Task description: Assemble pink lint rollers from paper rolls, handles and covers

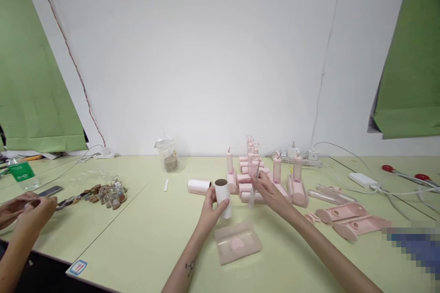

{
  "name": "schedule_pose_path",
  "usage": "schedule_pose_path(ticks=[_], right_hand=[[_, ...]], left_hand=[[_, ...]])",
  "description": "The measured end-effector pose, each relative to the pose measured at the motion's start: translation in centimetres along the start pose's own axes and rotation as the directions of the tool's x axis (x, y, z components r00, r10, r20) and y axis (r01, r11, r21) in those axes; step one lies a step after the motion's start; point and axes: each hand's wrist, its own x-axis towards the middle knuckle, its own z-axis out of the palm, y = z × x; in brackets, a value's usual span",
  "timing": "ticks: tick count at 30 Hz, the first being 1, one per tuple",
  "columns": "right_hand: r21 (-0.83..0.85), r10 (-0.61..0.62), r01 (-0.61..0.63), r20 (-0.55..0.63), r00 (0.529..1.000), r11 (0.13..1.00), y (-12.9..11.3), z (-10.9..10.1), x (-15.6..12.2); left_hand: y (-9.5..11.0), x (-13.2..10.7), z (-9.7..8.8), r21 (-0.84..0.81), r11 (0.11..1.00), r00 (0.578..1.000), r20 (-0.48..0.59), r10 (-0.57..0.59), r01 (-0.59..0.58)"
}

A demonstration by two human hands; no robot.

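Observation:
My left hand (213, 206) is wrapped round a white cardboard tube (222, 194), which stands nearly upright with its brown open end up. In my right hand (264, 187), the fingers pinch a thin clear plastic tube (252, 198), also about upright. Behind that hand are several pink bottle-like pieces with heart-shaped loops (255, 158) and pink cylinders (250, 197). Another white cardboard tube (198, 186) lies on its side left of my left hand. Just below my hands rests a pale pink rectangular piece (225, 249) with a heart on it.
Pink half-shells (360, 225) and clear tubes (326, 196) lie to the right, near a white power adapter (362, 180) with cables and red-handled scissors (388, 168). A plastic bag (169, 158) stands by the wall. At left, another person's hands (32, 210) are beside stones (96, 193).

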Motion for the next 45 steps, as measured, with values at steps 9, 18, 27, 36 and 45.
schedule_pose_path(ticks=[9,18,27,36,45], right_hand=[[0.023,-0.097,0.100,-0.095,0.991,0.995,-5.4,-0.3,1.5],[-0.215,-0.011,0.061,0.225,0.974,0.975,-7.3,-0.5,-0.2],[-0.439,-0.048,0.232,0.390,0.920,0.868,-7.1,0.0,-0.8],[-0.359,0.012,0.188,0.487,0.874,0.914,-7.2,-0.7,-0.6],[-0.283,0.141,-0.006,0.457,0.878,0.959,-5.8,-2.5,-0.1]], left_hand=[[1.8,-1.2,0.2,0.099,0.995,0.975,0.224,0.010,-0.033],[2.9,-1.9,0.4,0.162,0.984,0.926,0.378,0.004,-0.071],[2.0,-2.0,0.5,0.278,0.959,0.912,0.406,-0.064,-0.056],[3.6,-2.0,0.4,0.230,0.973,0.941,0.335,-0.052,-0.029],[2.4,-1.6,0.4,0.083,0.996,0.965,0.264,-0.013,-0.009]])
